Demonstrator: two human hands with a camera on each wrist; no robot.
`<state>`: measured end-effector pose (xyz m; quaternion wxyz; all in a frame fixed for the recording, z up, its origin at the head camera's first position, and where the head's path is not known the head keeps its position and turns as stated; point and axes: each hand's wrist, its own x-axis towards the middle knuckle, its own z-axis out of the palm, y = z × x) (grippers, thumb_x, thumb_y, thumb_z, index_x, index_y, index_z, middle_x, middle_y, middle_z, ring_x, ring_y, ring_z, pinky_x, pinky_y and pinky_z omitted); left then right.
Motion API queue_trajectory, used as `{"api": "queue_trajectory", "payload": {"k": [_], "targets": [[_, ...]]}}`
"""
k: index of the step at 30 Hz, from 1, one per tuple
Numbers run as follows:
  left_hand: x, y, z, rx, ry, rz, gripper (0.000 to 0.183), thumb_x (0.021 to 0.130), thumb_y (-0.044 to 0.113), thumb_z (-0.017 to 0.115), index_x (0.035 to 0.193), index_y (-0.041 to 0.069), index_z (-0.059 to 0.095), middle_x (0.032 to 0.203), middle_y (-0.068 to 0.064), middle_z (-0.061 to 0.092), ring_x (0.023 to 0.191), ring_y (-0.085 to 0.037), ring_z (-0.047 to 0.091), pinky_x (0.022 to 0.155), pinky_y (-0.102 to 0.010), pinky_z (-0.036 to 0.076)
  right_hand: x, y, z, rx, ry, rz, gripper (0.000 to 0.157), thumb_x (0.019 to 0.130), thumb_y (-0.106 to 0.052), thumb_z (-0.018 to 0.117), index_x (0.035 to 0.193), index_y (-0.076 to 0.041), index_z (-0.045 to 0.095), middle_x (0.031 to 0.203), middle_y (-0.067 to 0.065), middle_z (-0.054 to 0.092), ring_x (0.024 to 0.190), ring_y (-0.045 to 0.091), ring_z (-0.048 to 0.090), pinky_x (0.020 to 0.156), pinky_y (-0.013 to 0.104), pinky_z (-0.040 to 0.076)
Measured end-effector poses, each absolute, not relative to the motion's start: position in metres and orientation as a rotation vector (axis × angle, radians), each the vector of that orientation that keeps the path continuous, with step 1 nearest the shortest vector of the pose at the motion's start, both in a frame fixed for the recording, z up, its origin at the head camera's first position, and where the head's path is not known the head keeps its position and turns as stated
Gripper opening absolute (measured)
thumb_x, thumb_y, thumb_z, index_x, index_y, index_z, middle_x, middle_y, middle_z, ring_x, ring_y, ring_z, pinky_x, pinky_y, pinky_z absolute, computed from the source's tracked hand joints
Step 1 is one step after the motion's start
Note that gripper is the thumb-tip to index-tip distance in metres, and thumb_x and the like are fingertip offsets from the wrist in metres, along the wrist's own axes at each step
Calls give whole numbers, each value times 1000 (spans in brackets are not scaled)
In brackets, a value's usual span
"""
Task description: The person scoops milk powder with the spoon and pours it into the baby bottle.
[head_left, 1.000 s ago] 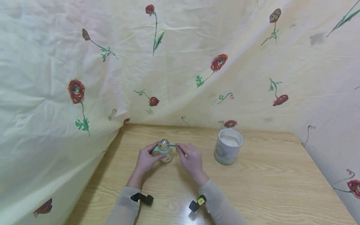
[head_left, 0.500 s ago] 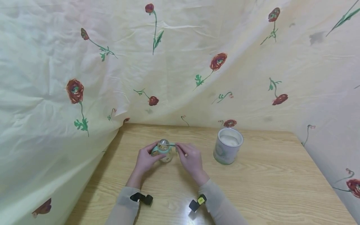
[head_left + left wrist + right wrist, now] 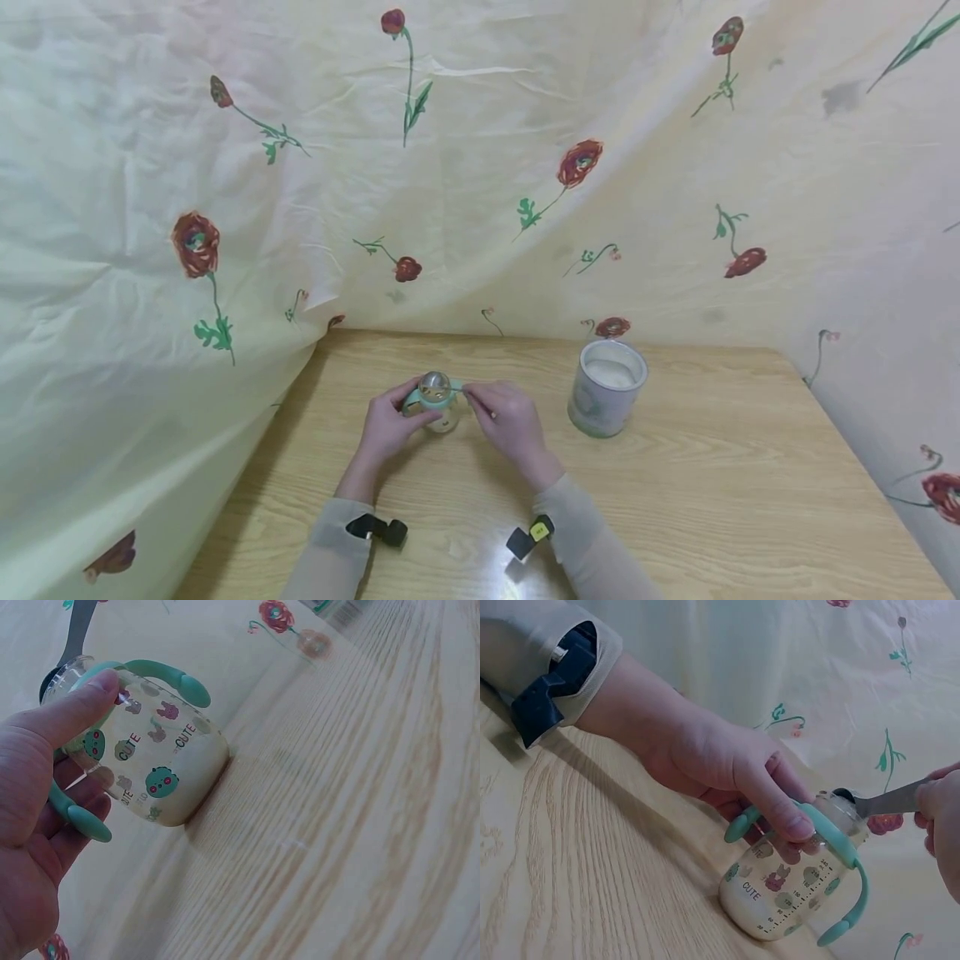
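Note:
A clear baby bottle (image 3: 161,754) with mint-green handles and cartoon prints stands on the table, something cream-coloured in its lower part. My left hand (image 3: 390,423) grips it round the neck, thumb in front at the handle ring (image 3: 829,829). From the right, my right hand (image 3: 510,421) pinches the handle of a metal spoon (image 3: 892,801). The spoon's bowl is at the bottle's open mouth (image 3: 435,383); whether anything lies in it I cannot tell. In the left wrist view only part of the spoon handle (image 3: 76,634) shows.
An open tin (image 3: 607,404) with white contents stands to the right of both hands. The wooden table (image 3: 720,483) runs back to a flower-patterned cloth (image 3: 465,167), which also hangs along the left side.
My right hand has shifted slightly left, closer to the bottle mouth, and the spoon's angle has changed a little. My left hand and the bottle have stayed in place.

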<state>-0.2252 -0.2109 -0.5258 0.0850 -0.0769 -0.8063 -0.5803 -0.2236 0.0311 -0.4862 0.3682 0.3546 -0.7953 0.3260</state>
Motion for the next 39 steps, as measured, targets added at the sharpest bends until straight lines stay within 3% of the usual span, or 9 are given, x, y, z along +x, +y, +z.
{"api": "queue_trajectory", "payload": {"k": [12,22,31,39], "targets": [[-225,-211,-526,-240,-2403,-1724,69,80,26,97,142,12,70,141,-8,70,132,-31,64,116,-53,48,-222,33,-485,1015,-1987,642,31,81,6,88,109,-5,83,100,6,81,80,18,74,70,24,63],[-225,-212,-526,-243,-2398,-1734,70,80,25,97,142,10,69,142,-10,69,132,-32,64,115,-53,48,-222,33,-484,981,-1999,677,24,87,4,85,109,-6,83,100,6,81,79,17,74,70,23,63],[-225,-211,-526,-248,-2395,-1722,69,80,25,98,141,12,70,139,-7,71,131,-31,65,115,-54,48,-224,32,-488,858,-2081,903,16,90,1,84,105,-2,82,87,5,80,65,9,65,58,21,56],[-225,-211,-527,-256,-2397,-1710,70,82,25,97,143,8,68,140,-9,70,131,-31,65,114,-54,49,-226,32,-487,904,-1981,876,21,84,4,87,104,-2,84,92,7,82,70,15,73,62,25,61]]}}
